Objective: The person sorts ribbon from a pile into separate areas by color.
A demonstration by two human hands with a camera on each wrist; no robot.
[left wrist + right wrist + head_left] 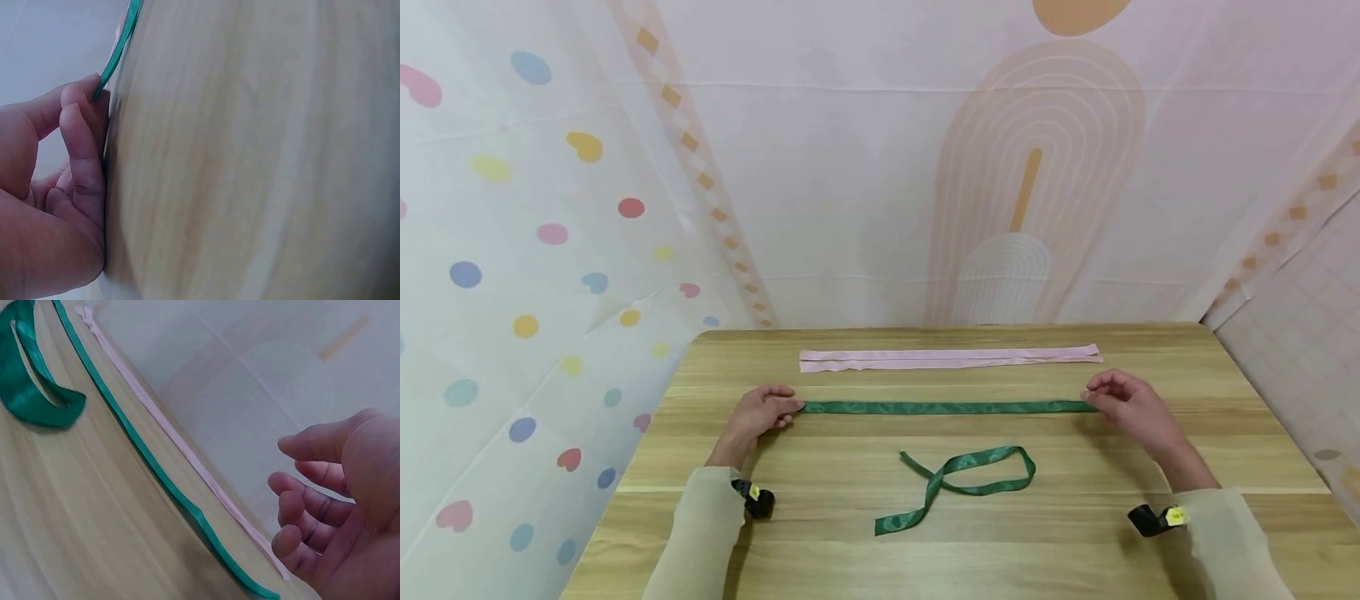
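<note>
Sleeved forearms enter from the near edge of the wooden surface (1150,450), each carrying a small black wrist camera.

1. Surface: light wood-grain top, set against patterned fabric backdrops. It bears three ribbon pieces.
2. Pink ribbon (951,358): lies flat and straight along the far side, apparently doubled on itself, well apart from both hands. It appears already laid out.
3. Straight green ribbon (947,407): stretched flat in one line parallel to the pink ribbon and nearer the person, spanning from hand to hand. Straightening appears essentially complete.
4. Looped green ribbon (958,483): lies nearest the person between the forearms, crossed over itself in one loose loop with both tails free. No hand touches it; by its state it is not yet straightened or arranged.
5. Left hand (762,414): pinches the left end of the straight green ribbon between thumb and curled fingers (84,150), held down at the surface.
6. Right hand (1131,406): rests at the right end of the same ribbon. The right wrist view shows relaxed, loosely curled fingers (312,506) off the ribbon end, gripping nothing.
</note>
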